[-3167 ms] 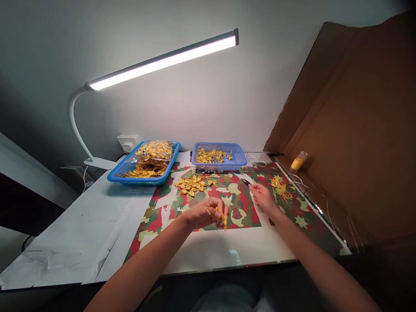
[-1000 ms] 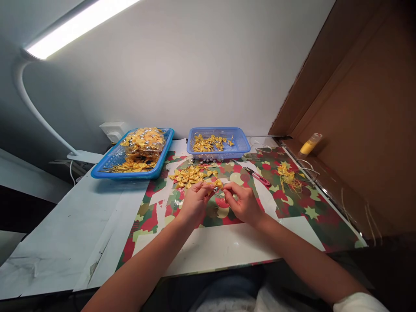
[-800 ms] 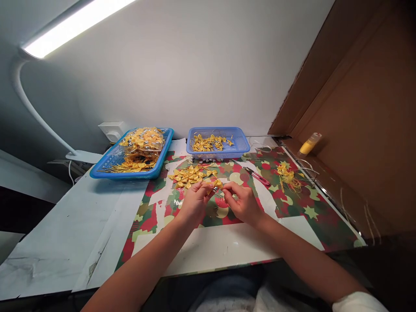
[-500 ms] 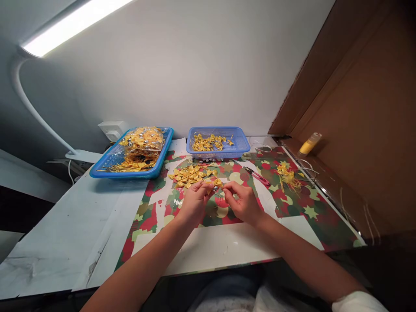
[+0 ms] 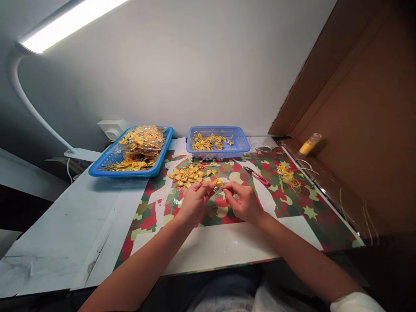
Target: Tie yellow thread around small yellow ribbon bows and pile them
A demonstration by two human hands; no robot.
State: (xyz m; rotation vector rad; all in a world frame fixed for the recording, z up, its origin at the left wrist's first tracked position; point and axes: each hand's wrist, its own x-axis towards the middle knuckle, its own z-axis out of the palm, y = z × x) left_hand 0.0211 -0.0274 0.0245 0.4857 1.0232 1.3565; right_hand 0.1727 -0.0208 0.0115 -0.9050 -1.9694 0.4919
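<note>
Both hands (image 5: 218, 198) apparently pinching yellow bow (image 5: 216, 183)

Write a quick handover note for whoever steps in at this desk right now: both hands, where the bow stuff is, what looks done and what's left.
Left hand pinches a yellow bow; right hand works at it with its fingertips.
Loose bows pile lies on the patterned mat. Small basket holds some bows; big tray holds bagged ones.
Cutter and thread scraps lie right.
Left: likely the loose pile.

A small handicraft workstation is shown by blue trays (image 5: 97, 170) heaped with yellow ribbon bows (image 5: 190, 174), a clamped strip lamp (image 5: 65, 24) and cardboard partition (image 5: 357, 108).
</note>
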